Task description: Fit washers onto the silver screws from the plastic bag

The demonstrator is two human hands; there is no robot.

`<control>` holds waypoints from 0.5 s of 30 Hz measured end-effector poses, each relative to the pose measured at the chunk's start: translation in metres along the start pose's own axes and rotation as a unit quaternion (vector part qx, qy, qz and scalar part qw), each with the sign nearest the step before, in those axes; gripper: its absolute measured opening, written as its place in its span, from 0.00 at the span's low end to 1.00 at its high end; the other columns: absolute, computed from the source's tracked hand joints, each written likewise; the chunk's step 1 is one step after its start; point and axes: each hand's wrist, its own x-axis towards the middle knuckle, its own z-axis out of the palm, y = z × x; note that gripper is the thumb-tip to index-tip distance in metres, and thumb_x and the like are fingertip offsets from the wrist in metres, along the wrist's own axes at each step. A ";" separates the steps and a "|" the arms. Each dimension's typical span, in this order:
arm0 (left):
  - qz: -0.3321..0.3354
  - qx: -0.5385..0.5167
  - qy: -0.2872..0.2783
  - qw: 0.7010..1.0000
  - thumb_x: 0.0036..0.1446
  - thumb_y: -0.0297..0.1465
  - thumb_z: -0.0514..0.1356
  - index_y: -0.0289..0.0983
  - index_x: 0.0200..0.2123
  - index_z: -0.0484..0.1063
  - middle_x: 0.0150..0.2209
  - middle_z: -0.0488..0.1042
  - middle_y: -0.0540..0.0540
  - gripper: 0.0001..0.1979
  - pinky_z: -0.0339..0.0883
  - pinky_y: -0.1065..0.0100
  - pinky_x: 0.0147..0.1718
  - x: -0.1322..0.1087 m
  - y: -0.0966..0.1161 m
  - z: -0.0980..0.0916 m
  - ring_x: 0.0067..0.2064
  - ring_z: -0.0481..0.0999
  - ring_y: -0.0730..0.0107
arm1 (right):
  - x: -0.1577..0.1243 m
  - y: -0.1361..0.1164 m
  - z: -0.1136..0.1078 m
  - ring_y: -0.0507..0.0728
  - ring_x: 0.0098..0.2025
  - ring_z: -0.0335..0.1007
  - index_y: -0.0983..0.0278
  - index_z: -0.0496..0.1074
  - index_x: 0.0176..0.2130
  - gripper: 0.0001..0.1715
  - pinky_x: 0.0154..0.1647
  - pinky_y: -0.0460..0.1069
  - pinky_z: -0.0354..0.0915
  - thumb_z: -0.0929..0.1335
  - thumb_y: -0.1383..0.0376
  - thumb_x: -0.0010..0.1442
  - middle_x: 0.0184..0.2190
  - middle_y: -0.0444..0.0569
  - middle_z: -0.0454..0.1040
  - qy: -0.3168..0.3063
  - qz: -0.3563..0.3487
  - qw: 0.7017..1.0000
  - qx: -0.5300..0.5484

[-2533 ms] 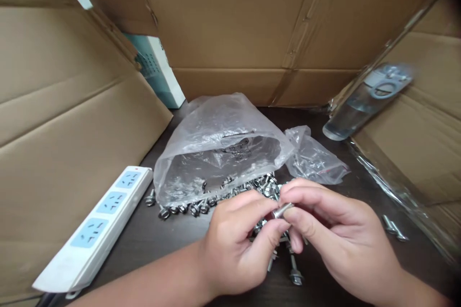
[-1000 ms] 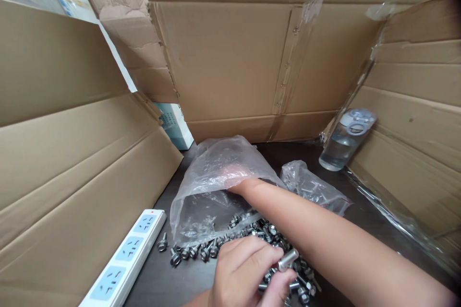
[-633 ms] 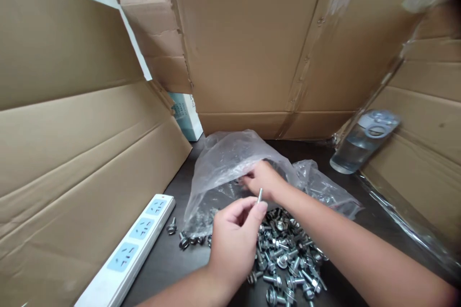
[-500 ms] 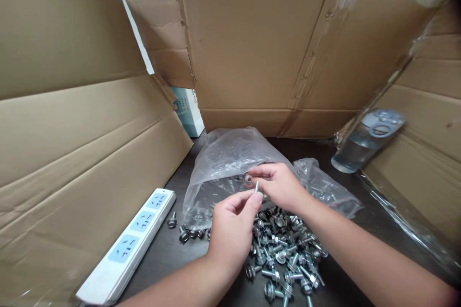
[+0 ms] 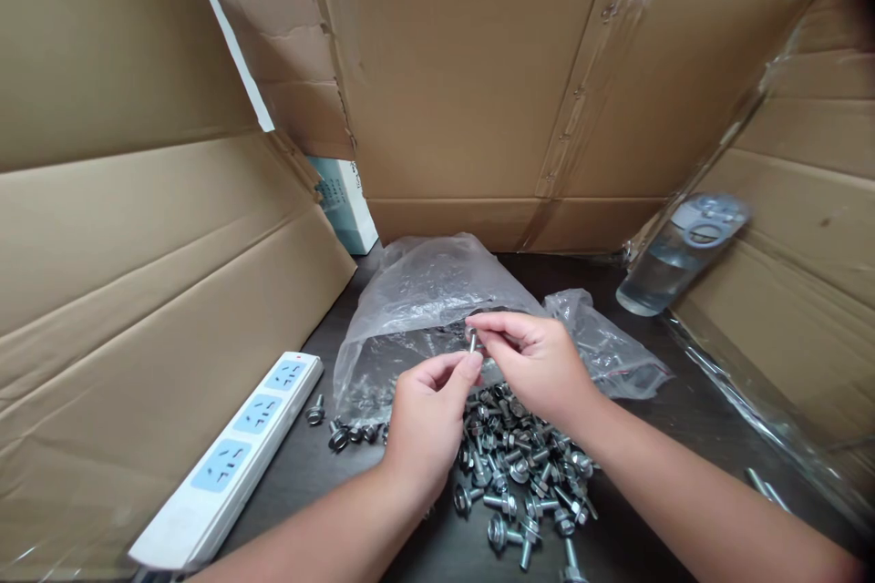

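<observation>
Our right hand (image 5: 533,364) sits at lower centre, its grip clamped between thumb and forefinger on a small steel bolt (image 5: 472,340), which stands upright just above the middle of the frame. Our left hand (image 5: 427,424) comes in from the lower left, its grip nearly closed, with the fingertips (image 5: 467,364) right under the bolt (whether they touch it, we cannot tell).

Below both hands lies a loose pile of flanged hex bolts (image 5: 519,474) on the dark counter (image 5: 656,465), with a thin trail of more bolts (image 5: 355,434) running left along the edge of a clear plastic bag (image 5: 424,278). The bag lies open, just behind the hands. A smaller plastic bag (image 5: 602,346) rests to its right, touching it.

At lower left, a white power strip (image 5: 229,460) lies angled on the counter, with a lone bolt (image 5: 315,410) just beside it. At upper right, a water bottle (image 5: 674,264) leans against a cardboard flap (image 5: 793,200). A pale teal box (image 5: 345,200) stands behind the bag, at the corner of the cardboard box wall (image 5: 465,82).
</observation>
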 end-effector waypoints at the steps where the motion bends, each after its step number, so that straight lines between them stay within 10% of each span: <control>1: -0.002 -0.003 0.001 1.000 0.51 0.42 0.66 0.32 0.26 0.77 0.17 0.66 0.51 0.16 0.55 0.74 0.22 0.000 0.000 0.000 0.22 0.62 0.75 | 0.000 -0.001 0.000 0.58 0.40 0.80 0.61 0.81 0.40 0.12 0.44 0.54 0.77 0.67 0.67 0.60 0.38 0.48 0.82 0.001 -0.009 1.000 -0.005; 11: -0.065 -0.106 -0.023 0.992 0.49 0.44 0.68 0.32 0.27 0.75 0.15 0.55 0.57 0.18 0.44 0.75 0.18 0.002 -0.001 0.000 0.19 0.50 0.82 | -0.004 0.001 -0.005 0.57 0.49 0.77 0.66 0.78 0.46 0.19 0.49 0.54 0.76 0.63 0.76 0.61 0.47 0.55 0.79 -0.034 -0.309 0.943 -0.121; 15: -0.071 -0.154 -0.044 0.984 0.50 0.42 0.68 0.33 0.27 0.74 0.20 0.64 0.54 0.17 0.44 0.76 0.18 0.001 -0.004 0.000 0.19 0.52 0.84 | -0.001 -0.004 -0.018 0.58 0.47 0.78 0.64 0.79 0.44 0.18 0.52 0.55 0.74 0.66 0.77 0.58 0.42 0.52 0.81 -0.046 -0.290 0.955 -0.036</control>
